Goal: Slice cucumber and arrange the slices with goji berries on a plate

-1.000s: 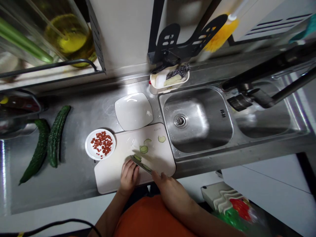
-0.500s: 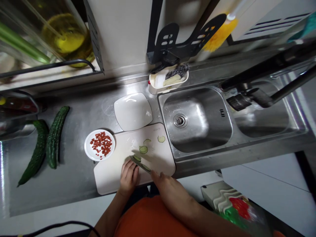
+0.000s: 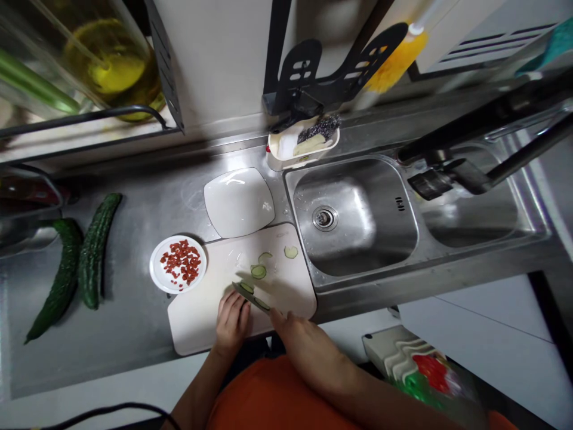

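Observation:
My right hand (image 3: pixel 298 340) is wrapped round the handle of a knife (image 3: pixel 239 288), whose blade slants across a white cutting board (image 3: pixel 192 328). Against the blade lie thin cucumber slices (image 3: pixel 246 288). Just left of the blade, my left hand (image 3: pixel 233 319) rests on the board with its fingers curled and close together; whatever is under them is hidden. Beyond the knife, more pale green slices (image 3: pixel 258 272) are scattered, with a separate one (image 3: pixel 290 252) near the board's right edge.
A small white plate of chopped red pieces (image 3: pixel 157 276) stands left of the board. A white square dish (image 3: pixel 239 203) sits behind it. Two cucumbers (image 3: pixel 99 251) lie far left. At right are a steel sink (image 3: pixel 358 263) and a black faucet (image 3: pixel 432 179); a caddy (image 3: pixel 286 162) stands behind.
The whole view has shifted slightly, so the counter things appear a little further left. Both hands and the knife stay almost in the same place on the board.

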Available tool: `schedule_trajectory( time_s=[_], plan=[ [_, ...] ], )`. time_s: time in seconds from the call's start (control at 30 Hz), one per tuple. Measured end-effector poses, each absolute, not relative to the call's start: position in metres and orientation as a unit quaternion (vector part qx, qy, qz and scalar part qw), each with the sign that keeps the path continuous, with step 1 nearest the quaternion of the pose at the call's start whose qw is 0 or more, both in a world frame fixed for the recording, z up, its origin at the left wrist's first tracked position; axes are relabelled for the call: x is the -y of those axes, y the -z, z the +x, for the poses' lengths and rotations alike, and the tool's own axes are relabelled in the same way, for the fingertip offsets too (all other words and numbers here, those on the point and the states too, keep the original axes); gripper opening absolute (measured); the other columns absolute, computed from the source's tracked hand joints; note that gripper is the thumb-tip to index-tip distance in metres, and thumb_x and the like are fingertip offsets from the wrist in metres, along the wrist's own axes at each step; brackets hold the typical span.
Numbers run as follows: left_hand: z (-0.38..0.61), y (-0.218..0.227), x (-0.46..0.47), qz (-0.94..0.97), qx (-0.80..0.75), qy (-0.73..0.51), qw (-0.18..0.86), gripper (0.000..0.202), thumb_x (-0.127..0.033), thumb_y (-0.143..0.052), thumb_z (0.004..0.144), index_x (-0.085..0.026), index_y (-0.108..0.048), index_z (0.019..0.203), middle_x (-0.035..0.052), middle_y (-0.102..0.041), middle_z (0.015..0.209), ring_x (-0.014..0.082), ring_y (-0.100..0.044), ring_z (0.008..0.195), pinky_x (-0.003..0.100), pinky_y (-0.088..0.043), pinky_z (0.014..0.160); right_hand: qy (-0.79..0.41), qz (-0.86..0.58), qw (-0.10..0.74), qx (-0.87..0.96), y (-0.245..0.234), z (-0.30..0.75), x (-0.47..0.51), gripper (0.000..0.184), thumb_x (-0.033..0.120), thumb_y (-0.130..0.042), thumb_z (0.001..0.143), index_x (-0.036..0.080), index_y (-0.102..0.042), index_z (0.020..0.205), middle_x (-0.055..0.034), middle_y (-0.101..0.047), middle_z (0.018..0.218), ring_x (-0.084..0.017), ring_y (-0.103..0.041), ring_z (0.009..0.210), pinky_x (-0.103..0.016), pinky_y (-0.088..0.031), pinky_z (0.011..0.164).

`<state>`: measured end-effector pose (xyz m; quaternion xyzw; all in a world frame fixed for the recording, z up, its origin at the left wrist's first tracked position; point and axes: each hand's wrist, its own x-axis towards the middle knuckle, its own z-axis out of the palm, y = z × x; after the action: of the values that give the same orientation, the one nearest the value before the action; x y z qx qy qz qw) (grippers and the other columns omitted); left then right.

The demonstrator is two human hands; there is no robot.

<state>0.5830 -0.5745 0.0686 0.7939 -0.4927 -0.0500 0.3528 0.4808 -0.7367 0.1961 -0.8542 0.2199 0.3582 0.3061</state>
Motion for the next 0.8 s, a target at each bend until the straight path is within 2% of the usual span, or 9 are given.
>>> schedule_trajectory(
  time_s=[0.8],
  plan=[
    [0.583,-0.067,0.574,0.792,0.495,0.054,0.353,0.025,-0.008,-0.056,0.080,-0.013,-0.058,0.105,0.0095,-0.065,0.097,0.0210,-0.057,0.103,0.044,-0.048,0.091,-0.344,-0.862,0.297,-0.225,-0.181,0.488,0.731,0.035,0.004,-0.030,0.085,0.020,-0.052,0.108,-0.0080,-0.065,0.082,-0.020,-0.065,0.070,-0.024,-0.044,0.054]
  ],
)
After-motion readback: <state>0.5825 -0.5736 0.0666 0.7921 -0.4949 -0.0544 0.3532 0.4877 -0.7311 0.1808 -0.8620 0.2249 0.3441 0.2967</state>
